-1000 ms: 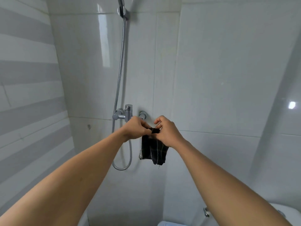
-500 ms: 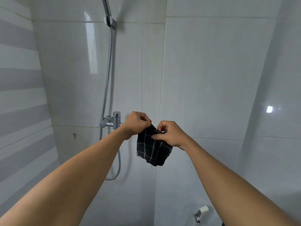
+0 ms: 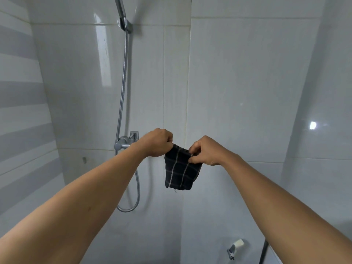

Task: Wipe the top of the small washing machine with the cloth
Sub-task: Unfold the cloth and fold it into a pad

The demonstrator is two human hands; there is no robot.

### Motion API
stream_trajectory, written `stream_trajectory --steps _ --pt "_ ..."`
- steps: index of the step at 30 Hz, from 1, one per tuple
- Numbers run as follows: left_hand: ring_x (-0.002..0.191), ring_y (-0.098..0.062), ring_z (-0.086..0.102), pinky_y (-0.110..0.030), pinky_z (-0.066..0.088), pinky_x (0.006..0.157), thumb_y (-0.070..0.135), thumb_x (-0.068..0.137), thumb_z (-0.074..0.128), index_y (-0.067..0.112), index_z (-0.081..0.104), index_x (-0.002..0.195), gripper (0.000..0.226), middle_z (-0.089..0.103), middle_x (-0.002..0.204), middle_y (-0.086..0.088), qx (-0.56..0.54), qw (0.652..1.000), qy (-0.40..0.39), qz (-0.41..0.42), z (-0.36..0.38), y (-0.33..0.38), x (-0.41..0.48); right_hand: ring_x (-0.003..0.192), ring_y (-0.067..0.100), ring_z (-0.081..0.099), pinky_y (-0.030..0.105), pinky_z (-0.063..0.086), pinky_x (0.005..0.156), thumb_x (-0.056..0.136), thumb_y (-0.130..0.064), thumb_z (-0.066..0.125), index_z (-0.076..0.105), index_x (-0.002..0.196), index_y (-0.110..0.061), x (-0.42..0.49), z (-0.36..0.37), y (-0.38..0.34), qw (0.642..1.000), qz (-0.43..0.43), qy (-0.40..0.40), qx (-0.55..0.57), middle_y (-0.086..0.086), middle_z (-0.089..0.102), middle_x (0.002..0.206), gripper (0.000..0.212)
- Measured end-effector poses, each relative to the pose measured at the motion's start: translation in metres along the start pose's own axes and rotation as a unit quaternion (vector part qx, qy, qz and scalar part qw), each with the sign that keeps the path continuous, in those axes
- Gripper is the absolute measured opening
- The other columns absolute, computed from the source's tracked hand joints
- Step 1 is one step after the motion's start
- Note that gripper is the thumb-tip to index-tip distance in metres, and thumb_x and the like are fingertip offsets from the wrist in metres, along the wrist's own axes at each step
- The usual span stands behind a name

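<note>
A small dark cloth (image 3: 181,170) with pale checked lines hangs in the air in front of the tiled wall corner. My left hand (image 3: 156,142) is closed on its upper left edge. My right hand (image 3: 206,152) pinches its upper right edge between thumb and fingers. Both arms are stretched forward at chest height. The washing machine is not in view.
A chrome shower mixer (image 3: 126,141) sits on the wall just left of my left hand, with its hose (image 3: 123,88) running up to a wall bracket (image 3: 124,23) and looping below. A small tap (image 3: 235,247) juts from the wall at the lower right.
The view has tilted up and to the right. My hands have drawn apart, spreading the cloth wider between them. A white rounded object seen low right earlier has left the view.
</note>
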State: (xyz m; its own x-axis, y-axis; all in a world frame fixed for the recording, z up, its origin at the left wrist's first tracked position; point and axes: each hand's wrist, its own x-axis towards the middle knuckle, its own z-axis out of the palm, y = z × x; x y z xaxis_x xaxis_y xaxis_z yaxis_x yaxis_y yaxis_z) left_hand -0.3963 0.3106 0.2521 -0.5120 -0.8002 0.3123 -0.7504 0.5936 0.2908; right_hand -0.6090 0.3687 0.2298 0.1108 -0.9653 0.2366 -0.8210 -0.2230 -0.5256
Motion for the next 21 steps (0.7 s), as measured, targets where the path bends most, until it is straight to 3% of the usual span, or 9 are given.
stream_trajectory --steps 3,5,8,13,16,19,21 --pt "0.076 -0.022 0.056 -0.035 0.045 0.067 0.043 0.074 0.056 0.006 0.061 0.085 0.039 0.069 0.093 -0.015 -0.092 0.995 -0.026 -0.012 0.003 0.001 -0.001 0.082 0.012 0.07 0.037 0.06 0.079 0.082 -0.029 0.074 0.078 0.093 -0.02 -0.001 -0.002 0.001 1.0 0.005 0.018 0.001 -0.003 0.074 0.09 0.015" --pt "0.075 -0.02 0.056 -0.033 0.044 0.065 0.049 0.075 0.072 0.008 0.059 0.085 0.044 0.068 0.091 -0.011 -0.085 0.996 -0.038 -0.005 0.006 0.002 -0.002 0.082 0.013 0.069 0.034 0.057 0.078 0.085 -0.03 0.071 0.076 0.093 -0.018 -0.003 -0.003 0.001 1.0 0.01 0.029 0.003 -0.001 0.073 0.089 0.015" --pt "0.07 -0.02 0.054 -0.032 0.044 0.061 0.038 0.079 0.081 0.008 0.055 0.081 0.041 0.064 0.083 -0.007 -0.076 0.996 -0.043 0.006 0.01 0.003 -0.001 0.07 0.014 0.063 0.029 0.05 0.067 0.083 -0.032 0.073 0.076 0.08 -0.016 -0.005 -0.004 0.002 0.999 0.018 0.034 -0.013 0.006 0.073 0.084 0.017" --pt "0.063 -0.018 0.044 -0.031 0.04 0.058 0.017 0.079 0.083 0.015 0.043 0.071 0.041 0.048 0.067 -0.002 -0.176 0.983 -0.05 0.012 0.011 0.005 -0.003 0.061 0.018 0.057 0.032 0.046 0.057 0.074 -0.03 0.08 0.072 0.063 -0.019 -0.008 -0.009 0.003 0.999 0.027 0.018 -0.027 0.013 0.074 0.08 0.018" --pt "0.06 -0.016 0.047 -0.03 0.043 0.056 0.019 0.074 0.088 0.015 0.043 0.068 0.045 0.048 0.065 -0.001 -0.185 0.982 -0.035 0.013 0.013 0.006 -0.003 0.069 0.021 0.066 0.033 0.053 0.061 0.073 -0.02 0.078 0.076 0.078 -0.015 -0.011 -0.015 0.001 0.998 0.023 -0.011 -0.057 0.006 0.074 0.08 0.007" --pt "0.052 -0.015 0.056 -0.023 0.048 0.05 0.019 0.075 0.087 0.014 0.044 0.065 0.045 0.051 0.061 -0.001 -0.185 0.981 -0.039 0.032 0.015 0.009 -0.004 0.067 0.02 0.062 0.031 0.051 0.058 0.078 -0.01 0.066 0.079 0.089 -0.018 -0.012 -0.016 0.001 0.996 0.014 -0.042 -0.083 0.004 0.073 0.083 0.018" --pt "0.058 -0.022 0.066 -0.031 0.058 0.056 0.015 0.078 0.084 0.013 0.055 0.072 0.031 0.061 0.069 -0.005 -0.176 0.981 -0.064 0.051 0.017 0.009 -0.005 0.075 0.023 0.065 0.03 0.054 0.067 0.083 -0.008 0.062 0.08 0.093 -0.018 -0.012 -0.016 0.002 0.997 0.001 -0.018 -0.076 0.005 0.074 0.091 0.023"
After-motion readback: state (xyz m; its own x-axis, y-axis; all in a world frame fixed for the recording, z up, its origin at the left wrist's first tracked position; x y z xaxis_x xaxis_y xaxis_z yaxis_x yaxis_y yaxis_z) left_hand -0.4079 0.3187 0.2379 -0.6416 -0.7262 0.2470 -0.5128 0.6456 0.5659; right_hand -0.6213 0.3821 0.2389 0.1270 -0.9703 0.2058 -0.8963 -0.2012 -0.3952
